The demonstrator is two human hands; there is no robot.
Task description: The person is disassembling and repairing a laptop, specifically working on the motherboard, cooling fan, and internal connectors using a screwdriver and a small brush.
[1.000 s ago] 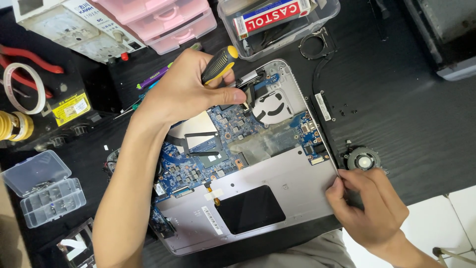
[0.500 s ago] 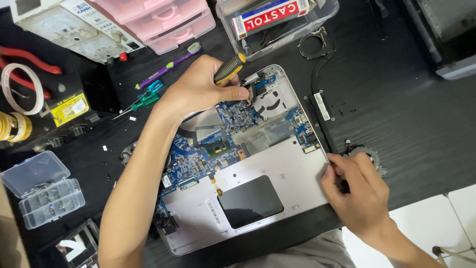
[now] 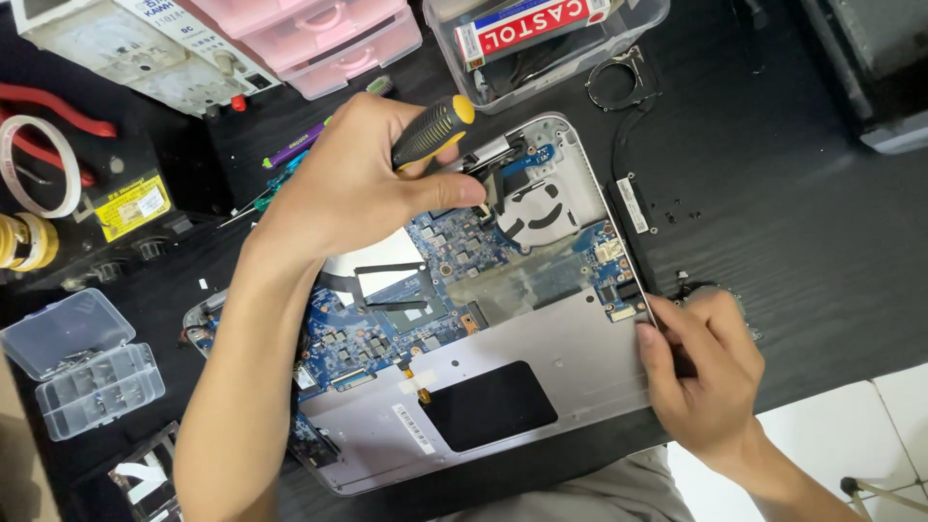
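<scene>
Black-and-yellow, one screwdriver [image 3: 432, 129] sits clenched in your left hand [image 3: 362, 179] over one opened laptop [image 3: 541, 348], whose edge your right hand [image 3: 704, 372] pinches.

Black-and-yellow screwdriver handle [image 3: 432, 130], blue circuit board [image 3: 387, 329], silver laptop shell [image 3: 580, 358], pink drawers [image 3: 329, 34].

Bright, even light falls from overhead, leaving soft, short shadows under the hands [image 3: 367, 184]. The silver laptop chassis [image 3: 570, 358] shows mild glare; the black tabletop [image 3: 802, 222] stays dark. Focus is sharp, edges slightly bowed.
</scene>
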